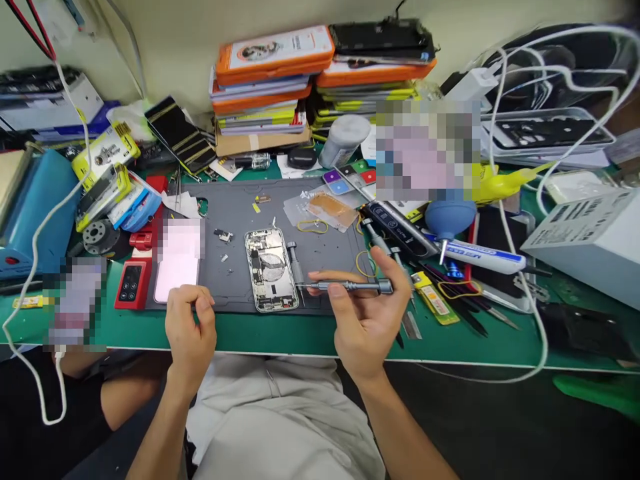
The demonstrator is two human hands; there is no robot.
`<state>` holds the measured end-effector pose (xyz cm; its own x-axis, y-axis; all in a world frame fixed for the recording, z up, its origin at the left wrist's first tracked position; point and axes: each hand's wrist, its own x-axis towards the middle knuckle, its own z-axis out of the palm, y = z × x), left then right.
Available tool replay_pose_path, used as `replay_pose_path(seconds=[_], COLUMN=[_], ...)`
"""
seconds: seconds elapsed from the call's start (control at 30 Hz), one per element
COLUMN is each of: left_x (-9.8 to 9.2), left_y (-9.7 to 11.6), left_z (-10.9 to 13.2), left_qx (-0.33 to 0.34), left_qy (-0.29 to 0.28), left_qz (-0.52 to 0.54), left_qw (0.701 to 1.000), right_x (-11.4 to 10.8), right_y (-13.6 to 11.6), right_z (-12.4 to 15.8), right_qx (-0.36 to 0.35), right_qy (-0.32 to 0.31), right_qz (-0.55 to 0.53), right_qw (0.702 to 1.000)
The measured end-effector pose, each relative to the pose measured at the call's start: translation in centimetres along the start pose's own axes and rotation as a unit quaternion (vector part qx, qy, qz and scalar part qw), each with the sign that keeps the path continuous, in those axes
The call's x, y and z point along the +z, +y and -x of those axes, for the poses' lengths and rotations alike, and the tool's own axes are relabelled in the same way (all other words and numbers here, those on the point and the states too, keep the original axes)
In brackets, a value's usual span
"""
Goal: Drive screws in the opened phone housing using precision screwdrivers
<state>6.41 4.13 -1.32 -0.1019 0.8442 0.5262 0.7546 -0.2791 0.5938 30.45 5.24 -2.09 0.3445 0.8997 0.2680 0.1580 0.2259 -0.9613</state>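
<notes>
A slim grey precision screwdriver (357,286) lies across the fingers of my right hand (370,313), gripped with its tip pointing left. That tip hovers by the right edge of an opened smartphone body (273,270), whose inner parts and round coil show. A second small screwdriver (295,263) rests along the phone's right side. My left hand (191,327) is curled into a loose fist at the mat's front edge, with nothing visible in it. Just beyond it lies a phone screen (178,263), lit pale pink. Small loose parts (223,235) are scattered between screen and phone body.
A dark grey work mat (233,200) covers the middle of the green bench. At right are a blue air blower (450,217), tweezers and a pen-like tool (400,230). Orange boxes (275,53) are stacked behind. A white cable (520,267) loops down the right.
</notes>
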Motion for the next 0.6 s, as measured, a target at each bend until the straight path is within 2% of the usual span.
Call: replay_pose_path(seconds=[0.3,0.47,0.6], left_x=[0.4,0.4,-0.6], left_y=[0.0,0.4,0.8], left_z=[0.1,0.5,2.0], left_qx=[-0.007,0.004,0.036], left_qy=[0.022,0.024,0.015], left_qz=[0.002,-0.024,-0.011], left_qw=[1.000,0.999,0.999], right_x=[-0.5,-0.5,-0.6], right_y=[-0.3,0.0,0.1], right_z=[0.0,0.0,0.0], right_qx=[0.024,-0.003,-0.023], right_qy=[-0.015,-0.016,-0.014], right_qz=[0.008,0.006,0.069], right_qw=[1.000,1.000,0.997])
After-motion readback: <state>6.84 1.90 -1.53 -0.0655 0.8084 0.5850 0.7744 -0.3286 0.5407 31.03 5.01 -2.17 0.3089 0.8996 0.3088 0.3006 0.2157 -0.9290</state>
